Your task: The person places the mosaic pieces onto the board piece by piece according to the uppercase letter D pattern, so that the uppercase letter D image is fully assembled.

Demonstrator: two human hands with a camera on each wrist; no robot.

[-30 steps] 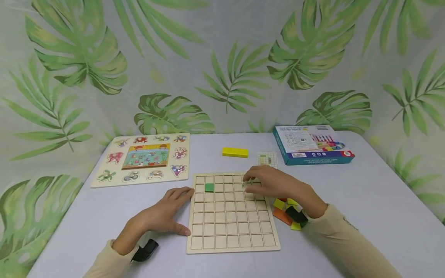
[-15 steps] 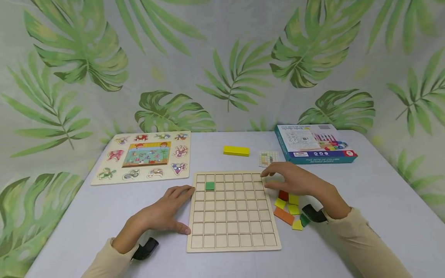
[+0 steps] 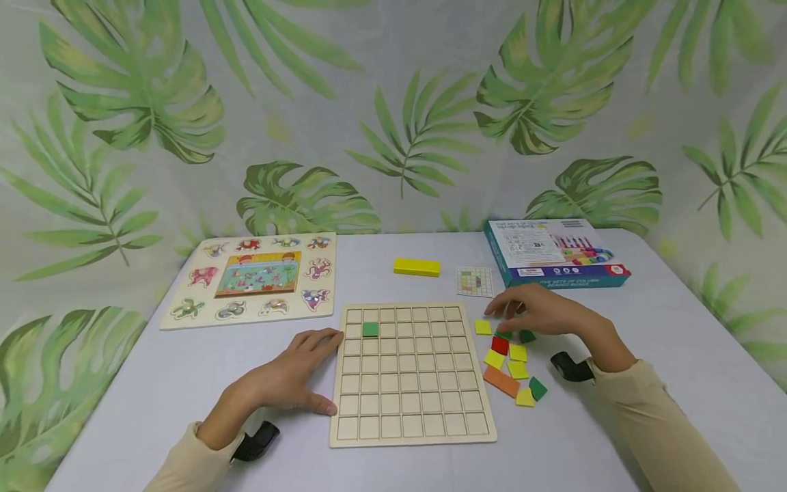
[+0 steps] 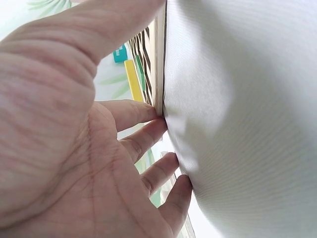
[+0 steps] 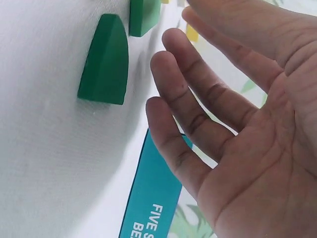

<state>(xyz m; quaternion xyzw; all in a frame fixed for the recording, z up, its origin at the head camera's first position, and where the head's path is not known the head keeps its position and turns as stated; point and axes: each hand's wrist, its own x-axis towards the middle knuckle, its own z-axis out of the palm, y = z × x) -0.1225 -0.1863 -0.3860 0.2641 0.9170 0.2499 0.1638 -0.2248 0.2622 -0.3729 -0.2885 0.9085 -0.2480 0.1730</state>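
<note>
A wooden grid board (image 3: 410, 384) lies flat, with one green square tile (image 3: 370, 329) in a cell near its upper left corner. My left hand (image 3: 292, 372) rests at the board's left edge, fingers extended; in the left wrist view the index fingertip touches that edge (image 4: 159, 94). My right hand (image 3: 541, 311) hovers over the loose tiles right of the board, fingers loosely bent and holding nothing. Around it lie a red tile (image 3: 500, 345), several yellow tiles (image 3: 518, 370), an orange rectangle (image 3: 501, 382) and green pieces (image 3: 537, 389). One green piece (image 5: 105, 59) has a curved side.
A yellow block (image 3: 416, 267) and a small pattern card (image 3: 475, 281) lie behind the board. At the back right is a bead game box (image 3: 565, 281). A sea-animal puzzle board (image 3: 246, 318) occupies the back left. Leaf-print cloth (image 3: 406, 137) hangs behind the table.
My right hand has moved from over the board's upper right to the right, above the loose tiles, where a yellow and green pieces now show. My left hand has stayed put.
</note>
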